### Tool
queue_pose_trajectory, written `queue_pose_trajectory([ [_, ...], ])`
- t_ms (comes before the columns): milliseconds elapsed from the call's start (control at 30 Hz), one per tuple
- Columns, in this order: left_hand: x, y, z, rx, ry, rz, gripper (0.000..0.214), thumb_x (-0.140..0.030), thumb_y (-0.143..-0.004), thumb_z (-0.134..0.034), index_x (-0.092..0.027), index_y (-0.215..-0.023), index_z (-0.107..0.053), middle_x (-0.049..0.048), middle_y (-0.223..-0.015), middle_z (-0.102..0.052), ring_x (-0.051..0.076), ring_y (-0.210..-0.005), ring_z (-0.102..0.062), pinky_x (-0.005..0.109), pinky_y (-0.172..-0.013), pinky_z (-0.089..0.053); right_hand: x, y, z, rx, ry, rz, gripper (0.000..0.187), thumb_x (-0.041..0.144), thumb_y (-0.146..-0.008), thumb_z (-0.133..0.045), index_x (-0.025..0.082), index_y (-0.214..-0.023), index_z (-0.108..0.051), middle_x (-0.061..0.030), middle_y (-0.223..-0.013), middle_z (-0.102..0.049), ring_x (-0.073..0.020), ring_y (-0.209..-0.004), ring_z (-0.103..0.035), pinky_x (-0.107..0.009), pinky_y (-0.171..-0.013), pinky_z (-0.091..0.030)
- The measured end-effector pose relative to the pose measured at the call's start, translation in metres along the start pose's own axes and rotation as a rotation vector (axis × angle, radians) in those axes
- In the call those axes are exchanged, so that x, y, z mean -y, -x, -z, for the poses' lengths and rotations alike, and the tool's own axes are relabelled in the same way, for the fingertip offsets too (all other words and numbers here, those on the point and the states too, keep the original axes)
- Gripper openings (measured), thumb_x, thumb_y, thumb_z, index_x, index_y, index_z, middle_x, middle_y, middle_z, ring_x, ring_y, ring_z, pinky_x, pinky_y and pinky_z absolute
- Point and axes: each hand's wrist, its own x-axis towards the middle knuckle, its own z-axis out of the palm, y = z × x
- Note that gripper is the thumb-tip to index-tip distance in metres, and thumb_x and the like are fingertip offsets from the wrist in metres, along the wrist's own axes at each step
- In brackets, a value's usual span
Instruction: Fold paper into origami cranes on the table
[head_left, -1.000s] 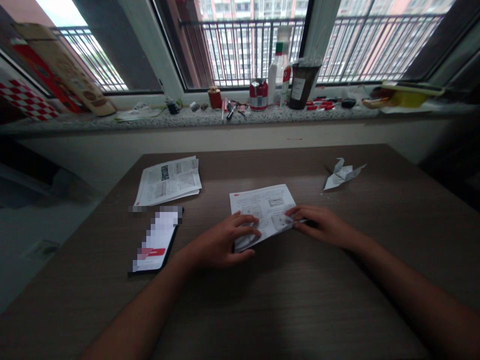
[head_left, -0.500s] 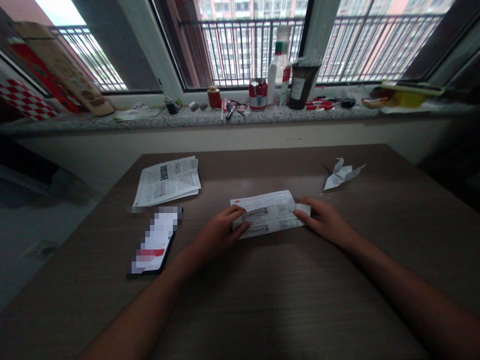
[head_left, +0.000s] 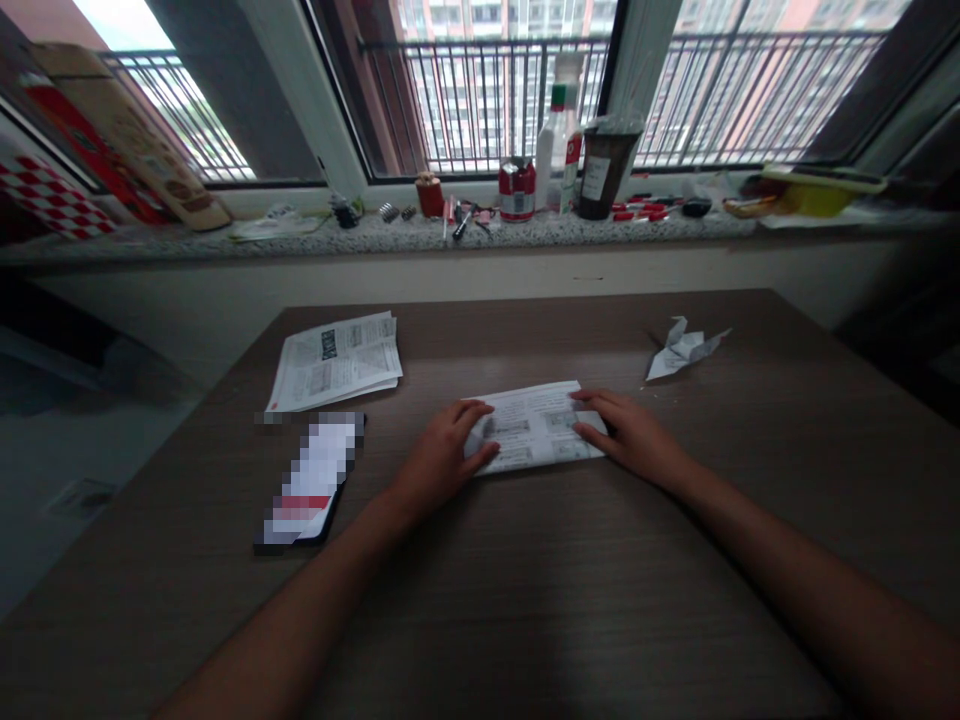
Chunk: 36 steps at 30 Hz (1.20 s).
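Across the lower half of the head view, 2 bare forearms reach in from the bottom left and the right edge, converging on a folded printed sheet at the centre of the frame, on the brown table. At the sheet's left end, the left hand lies with its fingers curved over the far side and its thumb near the lower edge, spread apart. At the right end, the right hand mirrors it, forefinger toward the upper corner and thumb below, also wide; I cannot tell whether either hand pinches the paper's ends.

Compared with 0.5 s ago, the right hand has shifted toward the frame's centre, and the flap that jutted out at the right now sits more nearly in line with the sheet. Against 1.0 s ago, the sheet shows a shallower strip. Unmoved are the phone at left, the printed papers above it, and the paper crane at upper right.
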Motion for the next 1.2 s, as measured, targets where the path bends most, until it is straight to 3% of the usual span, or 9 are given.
queue_pose_trajectory([
  [133,-0.003,0.001,0.003,0.040,-0.009,-0.026,0.039,-0.033,-0.098,-0.064,-0.024,-0.135,-0.057,0.0111,-0.142,-0.055,0.031,-0.132,-0.055,0.052,-0.113,-0.046,-0.003,0.003,0.001,0.079,0.031,0.027,0.023,0.037,-0.101,-0.059,0.023,-0.118,-0.067,-0.0130,-0.139,-0.065,-0.0308,-0.127,-0.063,-0.053,-0.108,-0.051],
  [300,-0.009,0.003,0.006,0.091,-0.024,-0.052,0.039,-0.033,-0.097,-0.065,-0.025,-0.134,-0.059,0.0107,-0.139,-0.056,0.031,-0.131,-0.055,0.053,-0.113,-0.047,-0.002,0.006,0.006,0.053,0.070,0.046,0.025,0.036,-0.098,-0.065,0.023,-0.119,-0.068,-0.0148,-0.135,-0.066,-0.0322,-0.123,-0.064,-0.054,-0.105,-0.053],
  [500,-0.007,0.004,0.002,0.086,-0.067,-0.078,0.040,-0.035,-0.100,-0.062,-0.026,-0.139,-0.058,0.0103,-0.139,-0.056,0.031,-0.132,-0.054,0.054,-0.116,-0.044,-0.006,0.006,0.004,0.050,0.115,0.085,0.038,0.036,-0.099,-0.064,0.027,-0.136,-0.063,-0.0129,-0.140,-0.063,-0.0327,-0.128,-0.060,-0.056,-0.107,-0.051],
  [733,0.000,0.003,-0.002,0.121,-0.128,-0.078,0.039,-0.038,-0.104,-0.056,-0.026,-0.141,-0.060,0.0100,-0.156,-0.047,0.033,-0.143,-0.046,0.060,-0.123,-0.032,-0.012,0.004,0.002,0.087,0.172,0.099,0.034,0.038,-0.102,-0.059,0.026,-0.133,-0.067,-0.0128,-0.145,-0.062,-0.0334,-0.132,-0.059,-0.058,-0.110,-0.048],
  [1067,-0.006,0.005,0.003,0.131,-0.104,-0.115,0.036,-0.038,-0.102,-0.060,-0.027,-0.136,-0.062,0.0076,-0.138,-0.060,0.030,-0.132,-0.055,0.058,-0.125,-0.028,-0.006,0.006,0.007,0.076,0.137,0.126,0.028,0.036,-0.099,-0.064,0.027,-0.125,-0.069,-0.0130,-0.135,-0.065,-0.0330,-0.123,-0.062,-0.054,-0.104,-0.051],
  [1200,-0.007,0.002,0.002,0.098,-0.072,-0.077,0.036,-0.036,-0.099,-0.063,-0.026,-0.134,-0.063,0.0092,-0.135,-0.060,0.031,-0.130,-0.055,0.056,-0.118,-0.039,-0.006,0.002,0.006,0.074,0.116,0.099,0.026,0.034,-0.099,-0.064,0.026,-0.123,-0.068,-0.0125,-0.128,-0.066,-0.0313,-0.117,-0.063,-0.052,-0.101,-0.052],
])
